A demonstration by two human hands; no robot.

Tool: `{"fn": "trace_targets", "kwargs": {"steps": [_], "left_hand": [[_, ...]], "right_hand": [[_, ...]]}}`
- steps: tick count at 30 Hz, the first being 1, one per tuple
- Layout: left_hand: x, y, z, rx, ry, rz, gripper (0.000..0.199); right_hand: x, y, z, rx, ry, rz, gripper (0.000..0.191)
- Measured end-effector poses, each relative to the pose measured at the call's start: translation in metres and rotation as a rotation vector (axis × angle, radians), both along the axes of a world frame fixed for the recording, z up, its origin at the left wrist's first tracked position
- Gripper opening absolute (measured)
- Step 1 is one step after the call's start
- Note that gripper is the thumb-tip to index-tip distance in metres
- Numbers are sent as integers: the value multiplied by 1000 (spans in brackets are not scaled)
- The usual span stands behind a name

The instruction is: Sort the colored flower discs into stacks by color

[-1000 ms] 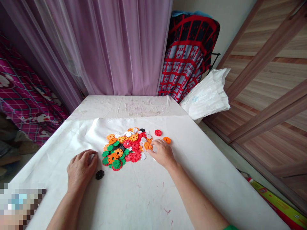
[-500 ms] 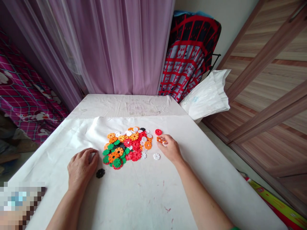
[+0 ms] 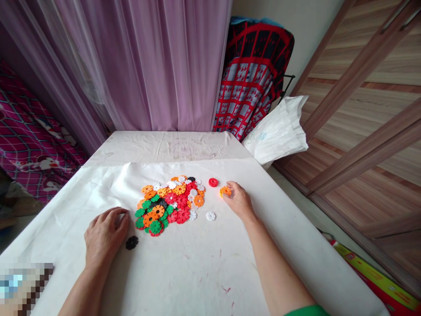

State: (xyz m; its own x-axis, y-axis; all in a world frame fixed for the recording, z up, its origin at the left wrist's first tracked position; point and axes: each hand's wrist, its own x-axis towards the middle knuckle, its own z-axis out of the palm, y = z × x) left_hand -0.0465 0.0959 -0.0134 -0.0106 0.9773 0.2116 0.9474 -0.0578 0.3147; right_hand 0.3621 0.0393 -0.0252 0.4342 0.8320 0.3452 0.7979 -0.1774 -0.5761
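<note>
Notched plastic snowflake discs in green, orange, red, white and black lie in a loose pile (image 3: 171, 204) on the white-covered table. My right hand (image 3: 239, 199) is right of the pile, its thumb and fingertips around the edges of an orange snowflake disc (image 3: 225, 191). A red disc (image 3: 213, 182) lies just beyond it to the left, and a white disc (image 3: 211, 216) lies nearer me. My left hand (image 3: 104, 232) rests on the cloth left of the pile, fingers loosely bent, thumb apart, holding nothing. Close to its thumb sits a black disc (image 3: 132, 242).
The white table cover (image 3: 184, 276) has reddish marks near me and wrinkles at the far left. A white bag (image 3: 279, 131) stands beyond the right edge. Purple curtains (image 3: 158, 66) hang behind, and a wooden wardrobe (image 3: 355, 123) is on the right.
My right hand has moved slightly right with the orange disc, farther from the pile and the red disc. My left hand stays in place on the cloth. The view has shifted a little.
</note>
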Motion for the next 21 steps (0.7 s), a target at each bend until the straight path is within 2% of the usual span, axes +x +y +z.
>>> {"fn": "trace_targets", "kwargs": {"steps": [9,12,16,19,21], "left_hand": [[0,1,-1,17,6,-4,29],[0,1,-1,-3,20,-7,35],[0,0,1,-10,17,-12,35],[1,-1,3,1,3,-5,31],[3,-1,5,-5,-3,0,32]], "right_hand": [[0,-1,1,-24,-92,22,44],[-5,-4,7,27,-145,25,40],[-32,-5,14,92,-183,167,21],[-60,-1,14,3,-147,290,13],[-73,2,12,-53,-141,327,17]]}}
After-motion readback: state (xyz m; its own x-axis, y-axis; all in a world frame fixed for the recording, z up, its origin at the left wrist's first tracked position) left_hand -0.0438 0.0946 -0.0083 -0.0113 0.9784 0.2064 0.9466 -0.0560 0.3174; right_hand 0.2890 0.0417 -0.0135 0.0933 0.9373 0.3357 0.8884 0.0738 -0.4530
